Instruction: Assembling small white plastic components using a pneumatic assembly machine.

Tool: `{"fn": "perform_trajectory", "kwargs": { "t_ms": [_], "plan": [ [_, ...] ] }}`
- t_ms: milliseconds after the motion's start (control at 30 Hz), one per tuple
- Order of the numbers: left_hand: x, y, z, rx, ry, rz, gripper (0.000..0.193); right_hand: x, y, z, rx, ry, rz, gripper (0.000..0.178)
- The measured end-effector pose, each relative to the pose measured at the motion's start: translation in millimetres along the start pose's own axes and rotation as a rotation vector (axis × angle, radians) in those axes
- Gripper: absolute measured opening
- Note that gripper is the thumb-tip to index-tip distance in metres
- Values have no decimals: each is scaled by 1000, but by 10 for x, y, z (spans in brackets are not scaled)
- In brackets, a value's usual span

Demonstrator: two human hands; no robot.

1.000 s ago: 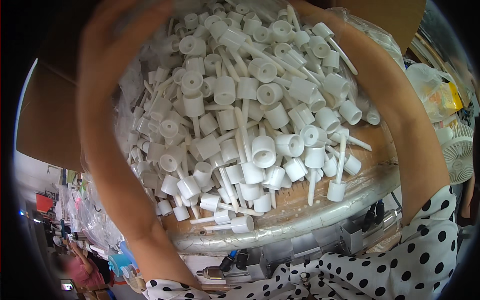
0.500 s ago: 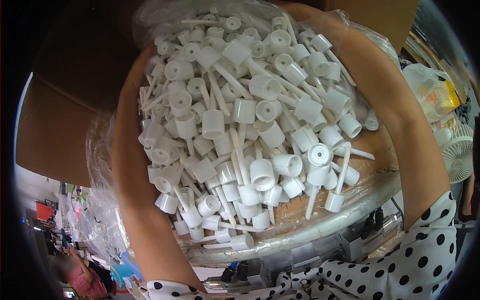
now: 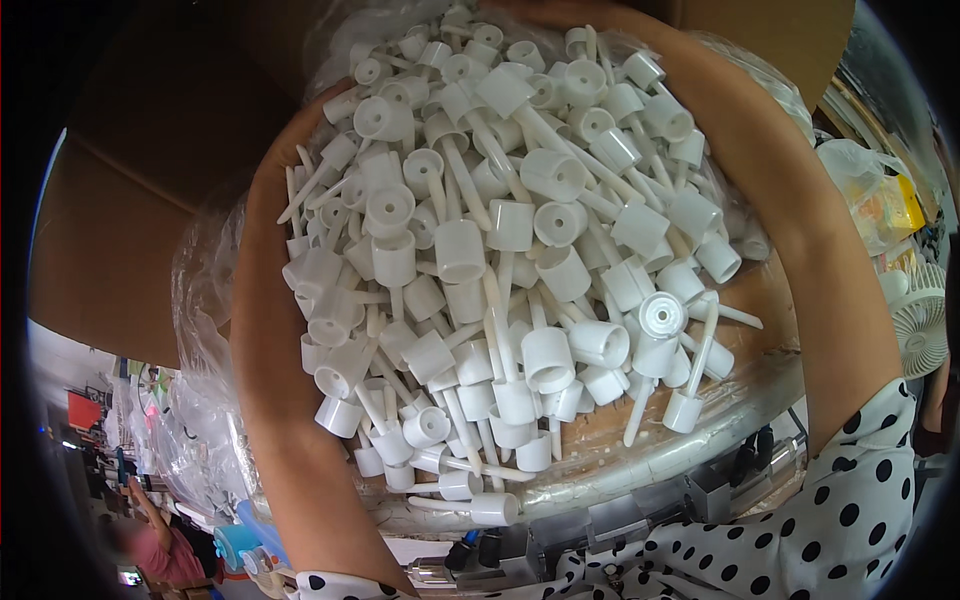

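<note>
A heap of white plastic caps with long thin stems (image 3: 460, 250) fills the middle, spilling toward the near edge of a brown work surface (image 3: 590, 428). Both my arms reach around it. Along the left flank, my left hand (image 3: 318, 115) lies against the far part of the heap, its fingers hidden behind caps. My right hand (image 3: 560, 14) curves round the far side at the top, and its fingers are also out of sight. A clear plastic bag (image 3: 335, 60) surrounds the far side of the heap.
A brown cardboard box (image 3: 110, 250) stands open at the left and back. A plastic-wrapped rim (image 3: 640, 465) borders the near edge, with metal machine parts (image 3: 620, 515) below. On the right are a white fan (image 3: 920, 320) and a bag (image 3: 870, 190). Another person (image 3: 165, 550) is at lower left.
The heap sits slightly farther right and lower in the picture, its far caps shifted closer. My right arm has moved inward across the top, and the bag's far edge is less visible.
</note>
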State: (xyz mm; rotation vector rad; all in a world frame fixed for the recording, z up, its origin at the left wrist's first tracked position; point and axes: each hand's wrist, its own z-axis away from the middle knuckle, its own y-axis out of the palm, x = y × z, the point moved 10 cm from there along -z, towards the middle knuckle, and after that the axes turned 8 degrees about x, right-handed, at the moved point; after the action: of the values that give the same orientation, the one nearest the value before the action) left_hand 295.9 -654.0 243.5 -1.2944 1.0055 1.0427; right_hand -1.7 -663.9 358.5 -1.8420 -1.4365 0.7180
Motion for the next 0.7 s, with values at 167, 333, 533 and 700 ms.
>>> {"fn": "perform_trajectory", "kwargs": {
  "t_ms": [167,333,533,700],
  "plan": [
    [87,47,-3,-1,3,9,46,-166,26,70,25,37,-19,40],
    [61,130,-41,2,14,5,46,-362,-22,141,36,77,-31,40],
    [135,233,-61,4,-3,-6,45,-559,29,327,49,136,-75,40],
    [197,275,-42,0,-12,-8,44,-642,59,408,65,177,-106,41]
  ]
}}
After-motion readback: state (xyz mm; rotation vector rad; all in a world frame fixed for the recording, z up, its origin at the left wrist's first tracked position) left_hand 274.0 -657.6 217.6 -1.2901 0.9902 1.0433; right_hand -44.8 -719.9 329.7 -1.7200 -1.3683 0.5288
